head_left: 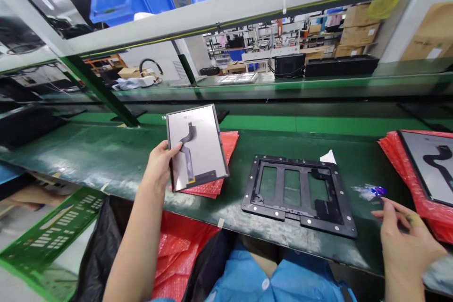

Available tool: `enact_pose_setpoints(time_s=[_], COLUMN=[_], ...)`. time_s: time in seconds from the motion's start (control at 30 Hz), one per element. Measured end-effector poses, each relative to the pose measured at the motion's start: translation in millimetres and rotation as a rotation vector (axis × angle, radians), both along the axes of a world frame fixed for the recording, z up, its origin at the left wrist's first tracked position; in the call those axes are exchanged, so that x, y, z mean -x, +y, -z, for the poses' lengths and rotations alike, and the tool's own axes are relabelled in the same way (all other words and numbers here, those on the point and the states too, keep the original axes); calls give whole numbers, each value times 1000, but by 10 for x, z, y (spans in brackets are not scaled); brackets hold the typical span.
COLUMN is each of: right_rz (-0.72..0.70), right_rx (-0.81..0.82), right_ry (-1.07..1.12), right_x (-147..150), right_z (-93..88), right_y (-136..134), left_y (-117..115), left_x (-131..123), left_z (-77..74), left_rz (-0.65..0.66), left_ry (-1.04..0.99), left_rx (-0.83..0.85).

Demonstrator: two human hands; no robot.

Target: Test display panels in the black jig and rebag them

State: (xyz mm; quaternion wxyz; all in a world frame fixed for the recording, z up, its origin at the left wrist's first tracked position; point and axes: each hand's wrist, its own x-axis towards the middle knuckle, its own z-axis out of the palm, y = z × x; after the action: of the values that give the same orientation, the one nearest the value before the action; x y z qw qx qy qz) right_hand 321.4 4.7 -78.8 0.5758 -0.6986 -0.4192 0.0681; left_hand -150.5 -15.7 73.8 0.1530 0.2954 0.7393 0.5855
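My left hand (161, 163) grips a display panel (205, 146) by its left edge, thumb on the silver back. A dark ribbon cable runs down that back. The panel is tilted above red bubble-wrap bags (230, 144) lying on the green bench. To the right, a black frame fixture (292, 193) with rectangular openings lies flat. My right hand (406, 231) is at the bench's right side, thumb and forefinger pinched together; what is between them is too small to make out. Just beyond its fingertips lies a little heap of clear and blue plastic bits (370, 191).
Another display panel (433, 163) rests on a stack of red bubble-wrap bags (399, 151) at the right. A white scrap (328, 156) sits behind the fixture. Below the bench's front edge are a green crate (21, 250) and more red bags (180, 255). A shelf beam (198, 19) crosses overhead.
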Motion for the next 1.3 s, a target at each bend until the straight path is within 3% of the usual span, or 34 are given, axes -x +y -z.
enact_pose_setpoints(time_s=[0.07,0.2,0.3,0.43,0.67,0.8,0.93,1.07,1.17,1.3], right_rz=[-188,-803,-994,-918,-945,-982,-956,-703,-470,-262], right_rx=[-8,-48,-160,-158,24,78,160,308,458,561], right_ry=[-44,2,-73,-245,-348,-319,-213,-174,-265,-433], right_x=[154,683,1050,1216,1042,1001,862,348,-93,-257], right_z=[-110,-463,-697,-834,-957,-982,-847,-611,-459,-416], right_y=[-60,-233,-270,-201,-173,-171,-43,275,514,584], left_y=[-212,-525,-651,-750,-843,-738,-495,-195,-13,169], left_x=[-330,-1011,-1321,-1472,-1562,-1577,-1563,-1505,-1489,-1534], left_z=[39,236,305,268,202,249,327,364,349,375], left_rz=[90,249,321,401,475,549,535,405,369,405], left_ry=[-86,-307,-357,-348,-265,-256,-333,-592,-803,-934], left_rx=[-70,-185,-179,-189,-208,-207,-215,-221,-128,-80])
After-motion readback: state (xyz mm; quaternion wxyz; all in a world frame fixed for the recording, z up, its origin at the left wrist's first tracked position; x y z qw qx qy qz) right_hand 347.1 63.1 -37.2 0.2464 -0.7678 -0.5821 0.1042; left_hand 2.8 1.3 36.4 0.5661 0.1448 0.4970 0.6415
